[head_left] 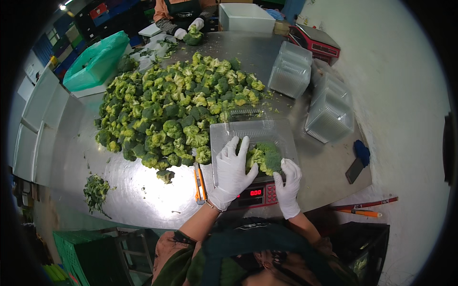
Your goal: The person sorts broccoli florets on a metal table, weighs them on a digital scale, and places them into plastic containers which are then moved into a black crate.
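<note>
A clear plastic container with broccoli florets (pixel 265 157) rests on the steel platform of a red scale (pixel 221 127) with a lit display. My gloved left hand (pixel 231 167) lies over the container's left side, fingers stretched apart beside the florets. My gloved right hand (pixel 286 183) has its fingers curled on the broccoli at the container's right edge. A big heap of cut broccoli (pixel 167 100) lies left of and behind the scale. An orange utility knife (pixel 199 183) lies just left of it.
Stacked clear containers (pixel 328 107), a second scale (pixel 312 45) and a phone (pixel 354 169) are on the right. A green-lined box (pixel 90 62) stands back left. A co-worker's gloved hands (pixel 193 31) hold broccoli across the steel table (pixel 76 143). Leafy scraps (pixel 98 190) lie front left.
</note>
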`<move>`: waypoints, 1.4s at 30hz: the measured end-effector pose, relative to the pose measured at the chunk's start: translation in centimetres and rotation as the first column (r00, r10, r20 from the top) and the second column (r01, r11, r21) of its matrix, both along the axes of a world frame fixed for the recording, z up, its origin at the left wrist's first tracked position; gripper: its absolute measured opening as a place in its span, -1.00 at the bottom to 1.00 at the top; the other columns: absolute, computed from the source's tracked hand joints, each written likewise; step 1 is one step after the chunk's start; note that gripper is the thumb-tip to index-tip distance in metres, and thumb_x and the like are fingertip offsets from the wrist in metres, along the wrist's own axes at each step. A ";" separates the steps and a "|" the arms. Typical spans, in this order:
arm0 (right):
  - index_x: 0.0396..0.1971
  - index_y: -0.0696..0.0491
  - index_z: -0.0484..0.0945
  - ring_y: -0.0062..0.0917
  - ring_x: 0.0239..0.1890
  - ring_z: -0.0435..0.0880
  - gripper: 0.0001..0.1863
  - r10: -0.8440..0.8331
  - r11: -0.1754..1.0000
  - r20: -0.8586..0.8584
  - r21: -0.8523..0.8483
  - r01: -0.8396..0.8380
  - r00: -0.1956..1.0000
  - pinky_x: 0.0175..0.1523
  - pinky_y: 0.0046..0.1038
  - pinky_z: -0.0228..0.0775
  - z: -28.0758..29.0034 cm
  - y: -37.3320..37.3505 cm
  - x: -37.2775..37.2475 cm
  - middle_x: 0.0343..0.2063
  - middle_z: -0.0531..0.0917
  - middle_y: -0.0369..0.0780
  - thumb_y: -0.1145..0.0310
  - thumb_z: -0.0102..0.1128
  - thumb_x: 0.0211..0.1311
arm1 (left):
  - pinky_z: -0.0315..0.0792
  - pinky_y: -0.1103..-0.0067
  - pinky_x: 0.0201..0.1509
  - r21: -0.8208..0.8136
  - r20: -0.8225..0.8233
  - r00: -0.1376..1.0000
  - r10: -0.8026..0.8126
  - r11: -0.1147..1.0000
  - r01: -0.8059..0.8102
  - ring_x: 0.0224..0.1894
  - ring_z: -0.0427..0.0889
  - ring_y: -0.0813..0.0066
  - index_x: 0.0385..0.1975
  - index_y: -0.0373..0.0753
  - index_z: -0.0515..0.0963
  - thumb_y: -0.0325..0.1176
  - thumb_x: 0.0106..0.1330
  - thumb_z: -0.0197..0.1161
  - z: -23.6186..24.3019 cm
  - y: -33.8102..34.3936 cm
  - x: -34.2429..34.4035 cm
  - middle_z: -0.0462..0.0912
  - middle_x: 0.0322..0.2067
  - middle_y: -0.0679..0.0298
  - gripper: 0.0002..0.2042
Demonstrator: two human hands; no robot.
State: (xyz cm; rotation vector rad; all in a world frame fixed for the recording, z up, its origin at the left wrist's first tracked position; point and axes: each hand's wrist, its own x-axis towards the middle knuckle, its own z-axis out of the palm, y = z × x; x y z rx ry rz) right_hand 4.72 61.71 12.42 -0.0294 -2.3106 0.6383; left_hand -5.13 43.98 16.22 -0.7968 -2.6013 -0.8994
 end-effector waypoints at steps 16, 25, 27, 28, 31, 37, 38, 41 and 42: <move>0.16 0.22 0.52 -0.09 0.38 0.40 -0.63 0.089 0.988 0.194 -0.144 -0.061 0.977 0.45 -0.17 0.20 1.2 0.4 0.0 0.35 0.43 0.04 0.54 0.12 0.38 | 0.31 0.14 0.40 0.061 0.092 0.991 -0.094 0.994 0.089 0.35 0.31 -0.28 0.36 -0.27 0.31 -0.28 0.15 0.32 -0.5 -0.5 -0.8 0.32 0.32 -0.17 -0.29; 0.38 0.28 0.30 -0.06 0.50 0.19 -0.32 0.201 0.975 0.218 0.046 -0.216 0.955 0.54 -0.10 -0.02 8.2 -1.2 -2.4 0.44 0.24 0.10 0.47 0.16 0.21 | 0.22 0.07 0.39 0.018 0.079 0.992 -0.097 0.995 0.096 0.39 0.28 -0.19 0.40 -0.08 0.33 -0.13 0.21 0.31 -0.5 -1.3 -0.4 0.30 0.37 -0.04 -0.30; 0.42 0.24 0.20 -0.05 0.48 0.20 -0.25 0.081 0.976 0.440 0.149 -0.161 0.894 0.51 -0.08 0.00 4.0 -1.8 -3.3 0.43 0.25 0.08 0.26 0.19 0.29 | 0.20 0.07 0.41 0.003 0.077 0.986 -0.145 0.989 0.145 0.41 0.26 -0.19 0.40 -0.06 0.33 -0.12 0.22 0.31 -0.6 -1.5 -1.1 0.29 0.39 -0.05 -0.31; 0.45 0.22 0.17 -0.06 0.50 0.17 -0.24 0.091 0.974 0.495 0.137 -0.181 0.864 0.52 -0.08 -0.04 4.6 -1.6 -3.3 0.45 0.22 0.07 0.24 0.17 0.32 | 0.16 0.06 0.43 0.056 0.097 0.974 -0.206 0.978 0.201 0.41 0.25 -0.23 0.40 -0.04 0.34 -0.08 0.26 0.29 -0.9 -2.2 -1.7 0.29 0.38 -0.06 -0.33; 0.50 0.16 0.11 -0.07 0.54 0.10 -0.24 0.155 0.966 0.571 0.082 -0.244 0.806 0.55 -0.07 -0.12 6.5 -1.2 -3.0 0.50 0.11 0.05 0.22 0.11 0.39 | 0.29 0.27 0.41 0.583 0.090 0.920 -0.382 0.769 0.262 0.34 0.42 0.08 0.29 -0.11 0.48 -0.32 0.28 0.30 -1.8 -5.2 -5.4 0.49 0.25 0.07 -0.48; 0.43 0.17 0.26 -0.13 0.51 0.18 -0.33 -0.002 0.994 0.262 -0.103 0.030 0.965 0.53 -0.20 0.02 8.1 -0.9 -0.3 0.47 0.21 0.04 0.42 0.17 0.33 | 0.35 0.16 0.30 -0.250 -0.211 0.931 0.297 0.905 -0.345 0.30 0.42 -0.04 0.23 -0.13 0.47 -0.44 0.04 0.31 -5.9 -16.2 -15.8 0.46 0.24 0.02 -0.38; 0.39 0.16 0.32 -0.14 0.49 0.23 -0.37 -0.047 0.995 0.295 -0.070 0.071 0.954 0.51 -0.21 0.06 7.8 -0.2 0.2 0.45 0.26 0.04 0.44 0.17 0.32 | 0.33 0.13 0.30 -0.387 -0.185 0.945 0.269 0.864 -0.322 0.31 0.38 -0.04 0.30 -0.09 0.40 -0.45 0.04 0.31 -8.6 -18.2 -17.3 0.37 0.32 0.02 -0.32; 0.18 0.15 0.57 -0.19 0.36 0.43 -0.56 -0.193 0.979 0.267 -0.005 0.202 0.944 0.44 -0.23 0.22 7.7 0.8 1.2 0.30 0.48 -0.02 0.48 0.15 0.29 | 0.38 0.20 0.20 -0.474 -0.236 0.950 0.205 0.829 -0.297 0.08 0.52 0.05 0.34 0.07 0.37 -0.47 0.04 0.35 -9.2 -19.8 -18.4 0.45 0.18 0.10 -0.26; 0.15 0.16 0.59 -0.20 0.34 0.45 -0.59 -0.206 0.975 0.240 -0.034 0.220 0.949 0.43 -0.24 0.24 7.9 1.0 1.7 0.28 0.51 -0.03 0.48 0.14 0.30 | 0.39 0.22 0.17 -0.418 -0.176 0.961 0.212 0.868 -0.268 0.00 0.54 0.08 0.33 0.11 0.38 -0.44 0.05 0.39 -7.9 -19.3 -18.0 0.47 0.10 0.14 -0.26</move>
